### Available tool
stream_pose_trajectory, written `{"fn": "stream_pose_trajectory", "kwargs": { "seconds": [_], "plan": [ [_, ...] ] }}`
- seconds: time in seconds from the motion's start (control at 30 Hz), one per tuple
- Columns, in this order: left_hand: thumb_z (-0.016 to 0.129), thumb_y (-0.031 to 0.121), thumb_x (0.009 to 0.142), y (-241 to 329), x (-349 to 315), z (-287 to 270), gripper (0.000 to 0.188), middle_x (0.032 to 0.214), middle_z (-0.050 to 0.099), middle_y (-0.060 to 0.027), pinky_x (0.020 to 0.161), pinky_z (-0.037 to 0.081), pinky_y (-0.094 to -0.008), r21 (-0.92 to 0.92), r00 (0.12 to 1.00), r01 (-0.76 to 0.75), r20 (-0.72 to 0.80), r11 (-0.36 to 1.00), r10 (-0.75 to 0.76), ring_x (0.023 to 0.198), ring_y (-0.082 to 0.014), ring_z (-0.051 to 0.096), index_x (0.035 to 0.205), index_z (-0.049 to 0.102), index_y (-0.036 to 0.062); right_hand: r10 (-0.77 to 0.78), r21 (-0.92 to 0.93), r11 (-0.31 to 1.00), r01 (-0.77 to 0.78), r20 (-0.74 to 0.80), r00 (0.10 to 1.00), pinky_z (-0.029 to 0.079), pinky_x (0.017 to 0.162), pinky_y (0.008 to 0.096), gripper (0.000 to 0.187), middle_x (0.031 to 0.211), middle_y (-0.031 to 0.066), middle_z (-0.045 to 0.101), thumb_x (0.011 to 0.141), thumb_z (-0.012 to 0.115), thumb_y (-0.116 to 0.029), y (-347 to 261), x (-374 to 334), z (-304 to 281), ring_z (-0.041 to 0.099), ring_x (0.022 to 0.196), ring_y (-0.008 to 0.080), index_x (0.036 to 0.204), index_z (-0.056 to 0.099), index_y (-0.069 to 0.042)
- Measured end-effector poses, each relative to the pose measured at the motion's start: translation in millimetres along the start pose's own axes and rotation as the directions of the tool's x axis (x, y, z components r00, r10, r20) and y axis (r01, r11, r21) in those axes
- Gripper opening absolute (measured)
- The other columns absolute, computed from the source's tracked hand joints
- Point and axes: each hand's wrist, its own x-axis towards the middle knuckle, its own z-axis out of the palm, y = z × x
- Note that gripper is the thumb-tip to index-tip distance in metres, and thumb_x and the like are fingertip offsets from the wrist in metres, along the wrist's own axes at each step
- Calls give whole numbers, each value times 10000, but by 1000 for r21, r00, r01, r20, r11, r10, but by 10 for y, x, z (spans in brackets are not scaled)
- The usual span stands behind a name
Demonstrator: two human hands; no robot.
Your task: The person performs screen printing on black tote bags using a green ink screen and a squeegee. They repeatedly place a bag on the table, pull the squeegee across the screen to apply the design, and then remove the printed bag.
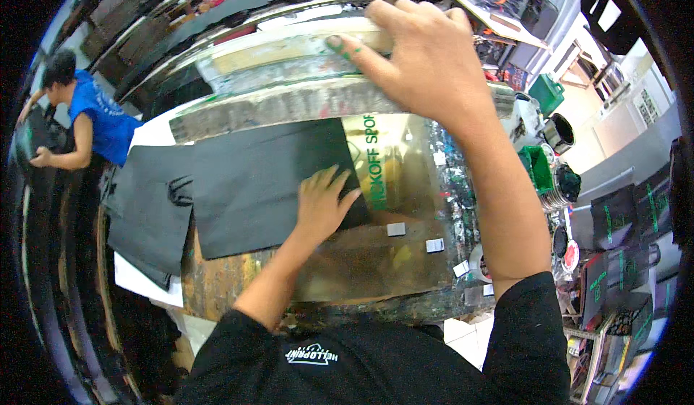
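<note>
My left hand (323, 201) lies with fingers spread on a flat black fabric piece (253, 181), near its right edge. That piece rests on the work board. My right hand (434, 62) is raised at the far side, closed over the upper edge of a paint-smeared screen-printing frame (289, 47); green ink marks its thumb. The frame is tilted up, its grey near bar (275, 109) above the fabric's far edge. Right of the fabric, green lettering shows on a glossy yellowish sheet (394, 166). Part of the frame is hidden behind my right hand.
Another black piece (148, 210) lies at the left over white paper (148, 282). Small pale tabs (434, 245) dot the board. Paint cans (559, 134) and a green container (535, 168) stand at the right. A person in blue (97, 112) works at the far left.
</note>
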Motion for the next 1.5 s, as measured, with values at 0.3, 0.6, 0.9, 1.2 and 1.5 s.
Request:
{"fn": "stream_pose_trajectory", "kwargs": {
  "seconds": [0.3,0.6,0.9,1.2,1.5],
  "plan": [
    [465,610,1053,-200,-225,279,713,1746,248,-180,1230,50,-750,278,990,-9,140,960,-31,1590,-531,145,1656,386,237,31,63,997,-39,126,992,456,885,485,604,809,137,671,1035,502,-606,-6,236,-79,642,816,270,847,660,-54],
    [508,580,1034,607,160,1020,698,1721,268,-235,1200,7,-793,154,993,-118,-11,981,121,1567,-575,161,1628,443,220,27,60,997,-38,172,985,446,944,497,590,910,158,704,1039,501,-584,-96,141,-207,672,943,301,924,676,-32],
    [517,606,1024,673,4,950,717,1693,318,-250,1200,60,-791,133,991,-125,-40,983,131,1549,-567,222,1596,488,173,78,70,993,-97,234,969,476,904,481,607,767,118,638,1031,531,-620,-96,202,-132,624,793,269,789,608,-69],
    [829,386,925,233,-21,-329,478,1426,654,-222,905,586,-386,-641,914,14,-303,767,-270,1037,-265,736,1210,722,18,-45,25,999,44,5,999,478,851,529,530,866,148,694,981,606,-596,-42,42,-35,670,864,345,984,696,-74],
    [963,108,725,-178,-935,-1477,586,1087,760,-70,904,577,-338,-809,833,78,-268,583,-484,999,-166,709,1235,695,4,-36,45,999,20,390,920,422,910,516,494,1033,99,622,841,808,-371,-456,-1122,-116,614,1037,311,1208,614,-103]
  ]
}}
